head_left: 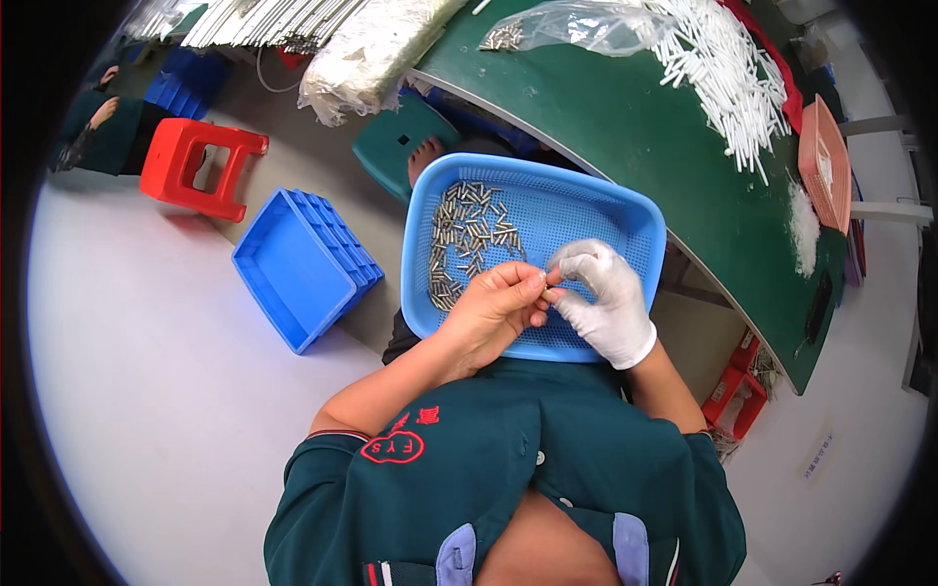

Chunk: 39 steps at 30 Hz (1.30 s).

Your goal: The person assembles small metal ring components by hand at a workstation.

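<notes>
A light blue mesh basket (415,249) rests on my lap. Many short metal pins (474,230) lie scattered over its left half. Above the basket's right half my hands meet, fingertips almost touching. My bare left hand (496,311) is closed in a pinch. My right hand (608,305), in a white glove with some fingertips bare, pinches from the other side. Whatever sits between the fingers is too small and too covered to make out.
The green table (625,117) to the right holds a heap of white sticks (728,78), a clear plastic bag (586,27) and a pink basket (824,164). Leftward on the floor are a blue crate (298,269) and a red stool (200,166). Another person (98,127) is partly visible far left.
</notes>
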Motion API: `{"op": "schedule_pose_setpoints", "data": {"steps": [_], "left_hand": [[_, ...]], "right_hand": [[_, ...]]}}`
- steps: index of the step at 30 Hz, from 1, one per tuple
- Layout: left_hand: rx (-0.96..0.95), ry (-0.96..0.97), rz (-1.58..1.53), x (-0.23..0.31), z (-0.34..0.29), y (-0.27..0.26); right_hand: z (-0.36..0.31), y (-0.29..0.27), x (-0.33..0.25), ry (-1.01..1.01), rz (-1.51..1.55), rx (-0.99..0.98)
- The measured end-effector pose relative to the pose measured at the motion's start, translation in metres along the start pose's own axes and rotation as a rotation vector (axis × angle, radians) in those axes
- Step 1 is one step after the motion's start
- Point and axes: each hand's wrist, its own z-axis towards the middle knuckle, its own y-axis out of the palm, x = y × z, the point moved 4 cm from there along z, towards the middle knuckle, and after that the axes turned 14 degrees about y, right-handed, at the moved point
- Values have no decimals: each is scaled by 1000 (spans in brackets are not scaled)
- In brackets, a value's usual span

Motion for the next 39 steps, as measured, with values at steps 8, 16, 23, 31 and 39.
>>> {"op": "schedule_pose_setpoints", "data": {"steps": [8,16,23,31,39], "left_hand": [[6,98,26,9,-2,0],[73,141,48,13,-2,-2],[35,140,-55,15,-2,-3],[33,60,-15,10,-1,-3],[-12,-50,61,6,-1,0]], "right_hand": [[16,0,-1,-67,-5,-65],[70,16,19,-105,-342,-188],[77,34,15,-194,-602,-296],[73,36,21,-189,-588,-267],[71,43,21,-288,-672,-199]]}}
